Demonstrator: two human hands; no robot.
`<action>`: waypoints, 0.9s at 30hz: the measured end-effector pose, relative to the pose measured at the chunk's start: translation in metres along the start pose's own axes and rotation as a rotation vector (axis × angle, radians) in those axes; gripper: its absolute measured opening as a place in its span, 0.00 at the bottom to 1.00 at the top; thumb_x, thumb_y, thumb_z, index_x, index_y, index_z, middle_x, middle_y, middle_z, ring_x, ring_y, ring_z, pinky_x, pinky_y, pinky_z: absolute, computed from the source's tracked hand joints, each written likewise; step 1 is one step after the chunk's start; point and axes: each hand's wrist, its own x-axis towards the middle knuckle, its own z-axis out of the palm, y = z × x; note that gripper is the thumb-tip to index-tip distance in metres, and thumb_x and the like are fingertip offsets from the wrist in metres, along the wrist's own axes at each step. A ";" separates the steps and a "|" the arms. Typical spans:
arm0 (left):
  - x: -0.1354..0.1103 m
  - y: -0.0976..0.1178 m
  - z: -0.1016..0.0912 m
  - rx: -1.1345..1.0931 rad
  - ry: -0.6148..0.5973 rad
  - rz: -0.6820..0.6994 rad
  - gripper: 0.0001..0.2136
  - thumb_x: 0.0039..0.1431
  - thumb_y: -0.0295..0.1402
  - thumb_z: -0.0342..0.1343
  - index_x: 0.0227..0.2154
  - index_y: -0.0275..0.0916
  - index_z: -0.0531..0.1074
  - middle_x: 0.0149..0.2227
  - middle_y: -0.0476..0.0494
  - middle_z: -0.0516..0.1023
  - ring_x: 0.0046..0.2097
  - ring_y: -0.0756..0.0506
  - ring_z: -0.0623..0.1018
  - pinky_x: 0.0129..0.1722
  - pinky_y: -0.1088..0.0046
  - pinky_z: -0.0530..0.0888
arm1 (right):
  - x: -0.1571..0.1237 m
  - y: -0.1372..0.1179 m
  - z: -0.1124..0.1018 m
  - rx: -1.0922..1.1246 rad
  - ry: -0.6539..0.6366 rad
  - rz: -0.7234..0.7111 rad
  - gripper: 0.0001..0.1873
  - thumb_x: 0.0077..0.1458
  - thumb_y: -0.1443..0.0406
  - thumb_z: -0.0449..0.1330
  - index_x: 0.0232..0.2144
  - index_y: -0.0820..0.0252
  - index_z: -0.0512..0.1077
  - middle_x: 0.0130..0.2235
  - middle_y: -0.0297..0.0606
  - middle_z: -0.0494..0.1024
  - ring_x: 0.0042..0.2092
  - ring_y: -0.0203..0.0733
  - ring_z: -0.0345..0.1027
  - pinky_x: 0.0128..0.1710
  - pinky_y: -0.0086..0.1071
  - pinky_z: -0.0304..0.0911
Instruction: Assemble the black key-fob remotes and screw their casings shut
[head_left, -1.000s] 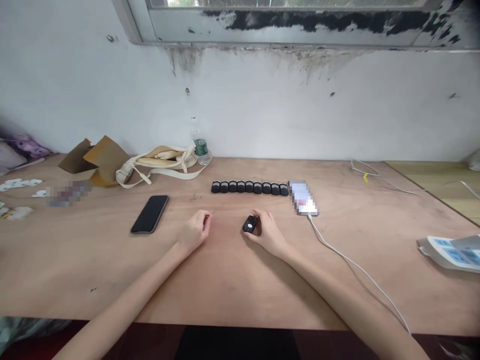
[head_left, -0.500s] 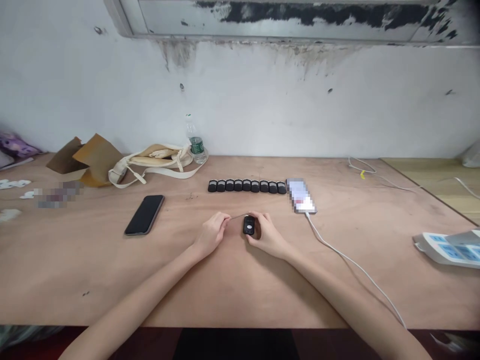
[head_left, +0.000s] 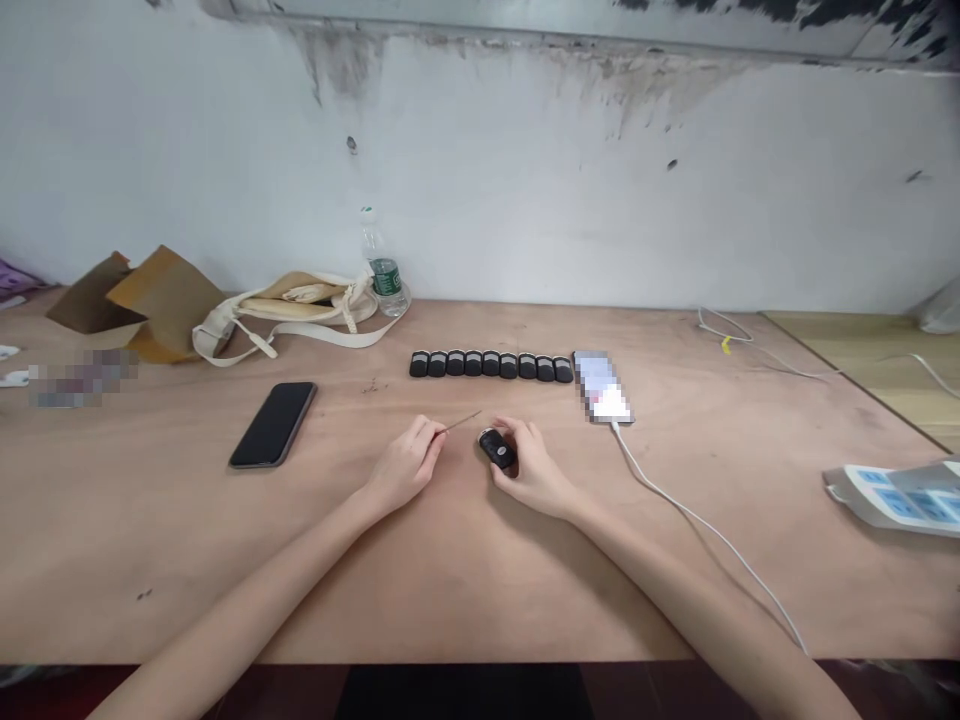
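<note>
My left hand (head_left: pixel 403 468) is closed, pinching a thin rod (head_left: pixel 463 420) whose free end points right and away from me. The rod's exact kind is too small to make out. Between the thumb and fingers of my right hand (head_left: pixel 538 472) sits a small black key fob (head_left: pixel 495 446) with a pale oval mark, tilted on the table. A gap separates the rod's tip from the fob. Beyond both hands, several similar black fobs with grey bands (head_left: pixel 490 363) lie side by side in a row.
A dark phone (head_left: pixel 274 425) lies left of my hands. Behind it are a cream bag (head_left: pixel 300 300), a water bottle (head_left: pixel 387 285) and brown paper (head_left: pixel 169 300). A lit phone (head_left: pixel 602 385) with a white cable (head_left: pixel 697 515) lies right, near a power strip (head_left: pixel 892 495).
The rod's tip has moved away from the key fob, and my left hand has shifted slightly left. The fob has turned within my right hand and now lies slanted. The camera view has also shifted.
</note>
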 end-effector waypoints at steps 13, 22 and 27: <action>0.000 -0.009 0.005 -0.106 0.120 0.071 0.12 0.66 0.30 0.41 0.45 0.40 0.68 0.39 0.43 0.74 0.42 0.44 0.73 0.44 0.66 0.70 | 0.000 0.002 0.005 0.009 0.048 0.018 0.28 0.52 0.66 0.59 0.54 0.56 0.57 0.48 0.45 0.69 0.52 0.52 0.62 0.50 0.49 0.63; 0.000 -0.004 0.001 -0.065 0.087 0.074 0.11 0.66 0.34 0.43 0.36 0.40 0.70 0.33 0.44 0.74 0.37 0.46 0.73 0.38 0.70 0.70 | 0.002 0.009 0.010 0.010 0.076 0.037 0.23 0.56 0.63 0.57 0.54 0.56 0.59 0.47 0.45 0.71 0.51 0.51 0.62 0.50 0.49 0.62; 0.000 -0.007 0.004 -0.017 0.086 0.095 0.11 0.66 0.33 0.44 0.36 0.40 0.71 0.32 0.44 0.74 0.37 0.45 0.72 0.37 0.69 0.70 | 0.002 0.009 0.009 -0.002 0.084 0.027 0.23 0.56 0.63 0.57 0.54 0.56 0.59 0.46 0.44 0.71 0.51 0.51 0.63 0.50 0.49 0.63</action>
